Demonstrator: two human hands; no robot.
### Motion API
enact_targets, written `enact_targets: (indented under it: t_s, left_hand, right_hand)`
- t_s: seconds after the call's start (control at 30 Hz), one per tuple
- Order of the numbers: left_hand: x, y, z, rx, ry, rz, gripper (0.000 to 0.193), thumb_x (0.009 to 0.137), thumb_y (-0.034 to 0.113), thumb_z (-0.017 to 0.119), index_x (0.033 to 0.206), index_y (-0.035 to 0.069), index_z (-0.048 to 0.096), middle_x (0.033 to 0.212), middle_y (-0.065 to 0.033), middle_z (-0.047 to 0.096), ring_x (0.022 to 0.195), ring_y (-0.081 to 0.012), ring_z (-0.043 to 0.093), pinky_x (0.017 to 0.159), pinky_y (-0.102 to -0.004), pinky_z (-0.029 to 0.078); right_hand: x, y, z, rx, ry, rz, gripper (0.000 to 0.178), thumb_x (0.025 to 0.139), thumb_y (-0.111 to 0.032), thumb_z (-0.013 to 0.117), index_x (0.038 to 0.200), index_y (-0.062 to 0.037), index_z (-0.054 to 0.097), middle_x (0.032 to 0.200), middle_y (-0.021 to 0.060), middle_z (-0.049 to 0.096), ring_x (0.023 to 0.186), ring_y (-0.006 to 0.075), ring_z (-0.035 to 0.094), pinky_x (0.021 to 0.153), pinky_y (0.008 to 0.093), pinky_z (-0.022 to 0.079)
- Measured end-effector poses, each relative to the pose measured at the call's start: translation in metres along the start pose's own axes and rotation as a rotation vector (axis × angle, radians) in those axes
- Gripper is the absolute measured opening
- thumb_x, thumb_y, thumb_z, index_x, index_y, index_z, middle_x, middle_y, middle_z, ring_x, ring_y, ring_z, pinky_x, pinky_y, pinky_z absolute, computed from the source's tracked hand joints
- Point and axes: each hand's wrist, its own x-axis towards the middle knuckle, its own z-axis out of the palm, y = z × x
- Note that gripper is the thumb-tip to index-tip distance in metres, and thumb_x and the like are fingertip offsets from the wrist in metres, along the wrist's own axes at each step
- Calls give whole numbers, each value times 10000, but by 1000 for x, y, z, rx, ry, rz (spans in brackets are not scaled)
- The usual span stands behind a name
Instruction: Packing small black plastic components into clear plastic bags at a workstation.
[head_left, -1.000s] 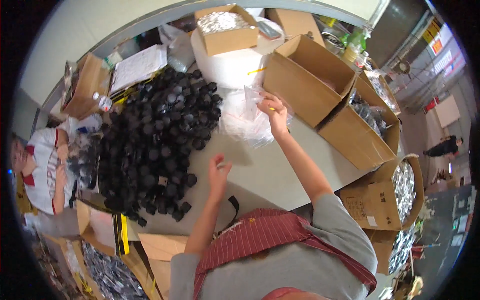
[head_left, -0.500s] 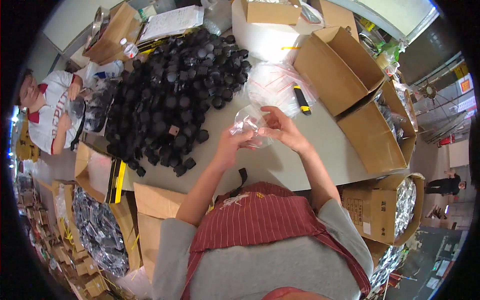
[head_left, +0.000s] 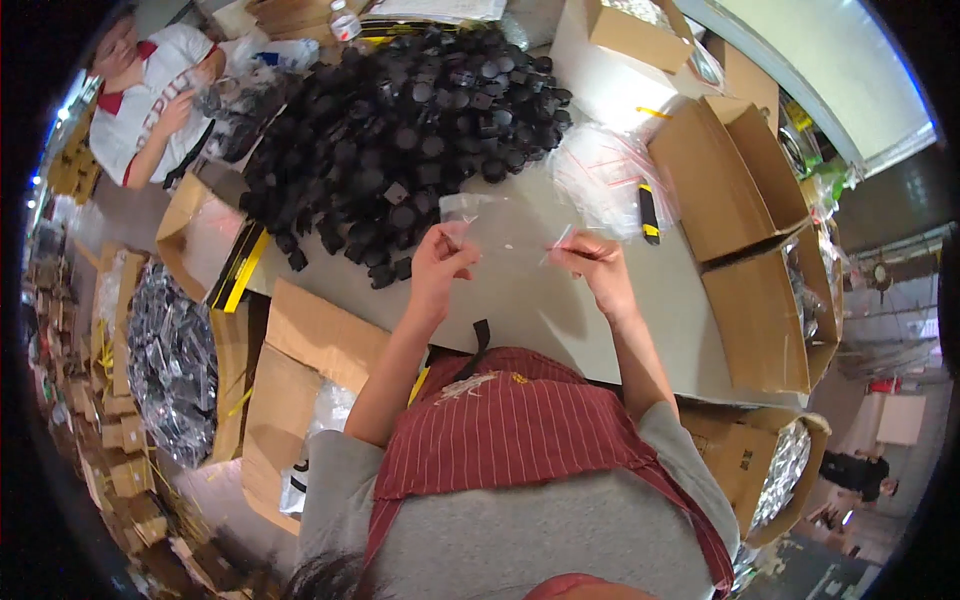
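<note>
While our left hand [head_left: 440,265] and right hand [head_left: 600,268] are pinching thin clear plastic [head_left: 476,207] between closed fingertips above the table [head_left: 512,300], at the near edge of the black parts [head_left: 430,145], we are judging it light, limp, slippery, easily creased, best held by its edges.

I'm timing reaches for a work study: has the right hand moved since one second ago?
Yes: judged against the pile of clear bags, the right hand has drawn back toward the apron.

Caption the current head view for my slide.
Left hand and right hand pinching clear plastic over a grey table, near a heap of black parts and some clear bags.
</note>
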Motion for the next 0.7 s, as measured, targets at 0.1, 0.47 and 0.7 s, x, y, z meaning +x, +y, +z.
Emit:
enact_targets:
  t_s: [0.1, 0.47, 0.7]
  left_hand:
    - [-11, -4, -18, -39, 85, 2, 179, 863, 68, 676, 1036, 68, 627, 903, 8, 641, 817, -105, 609, 663, -263, 488]
    - [-29, -14, -86, 10, 121, 353, 187, 821, -48, 617, 988, 28, 655, 1123, -74, 629, 948, -132, 600, 823, -240, 452]
    - [-48, 40, -62, 681, 527, 547, 165, 885, -20, 582, 1017, 59, 641, 1099, -43, 653, 926, -122, 614, 780, -266, 471]
  right_hand:
    - [-4, -1, 12, 33, -153, 212, 187, 895, -58, 667, 1042, 46, 717, 921, 77, 701, 802, 118, 621, 762, 281, 511]
    - [8, 43, 47, 311, -319, 341, 165, 908, -97, 660, 1048, -10, 670, 905, 48, 679, 853, 142, 651, 779, 302, 535]
    - [11, 42, 55, 217, -472, 438, 101, 917, -123, 656, 973, -43, 631, 868, 31, 661, 766, 113, 622, 718, 277, 514]
